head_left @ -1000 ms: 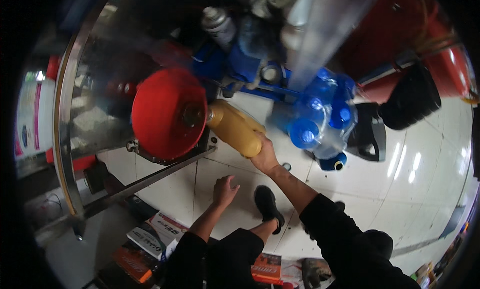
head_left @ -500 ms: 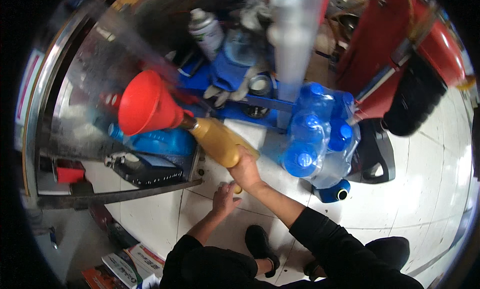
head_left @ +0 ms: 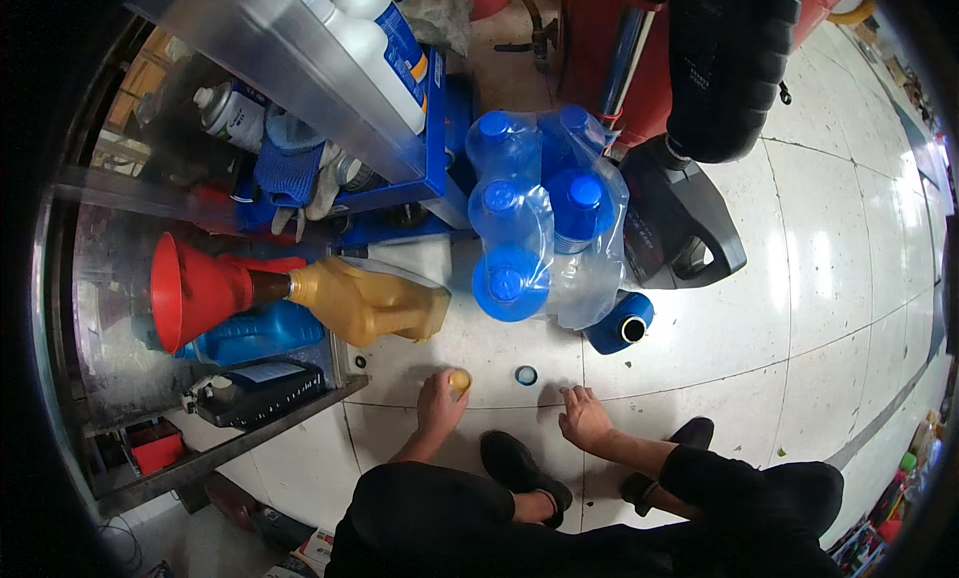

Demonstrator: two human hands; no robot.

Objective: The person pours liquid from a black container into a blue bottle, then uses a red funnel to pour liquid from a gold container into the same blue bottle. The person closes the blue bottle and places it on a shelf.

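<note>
My left hand (head_left: 440, 403) is closed on a small gold cap (head_left: 460, 380), just above the white tiled floor. Over to the right, my right hand (head_left: 586, 418) holds nothing and has its fingers loosely apart. Between the two hands a small blue bottle cap (head_left: 526, 375) lies on the tiles. The gold jug (head_left: 372, 303) stands at the cabinet's edge, ahead and left of my left hand and touched by neither. A red funnel (head_left: 205, 290) with a dark neck piece sits at its mouth. Beyond my right hand is an uncapped blue bottle (head_left: 621, 323).
A plastic-wrapped pack of blue-capped bottles (head_left: 519, 218) stands ahead. Right of it, a black bottle (head_left: 729, 68) meets a dark jug (head_left: 684, 218) mouth to mouth. At left, the metal-framed cabinet (head_left: 230, 443) holds a blue jug (head_left: 255, 328) and a black container (head_left: 258, 393).
My right hand has let go of the gold jug and drawn back toward me, to the right. The left hand stays low with the gold cap. The view has shifted.
</note>
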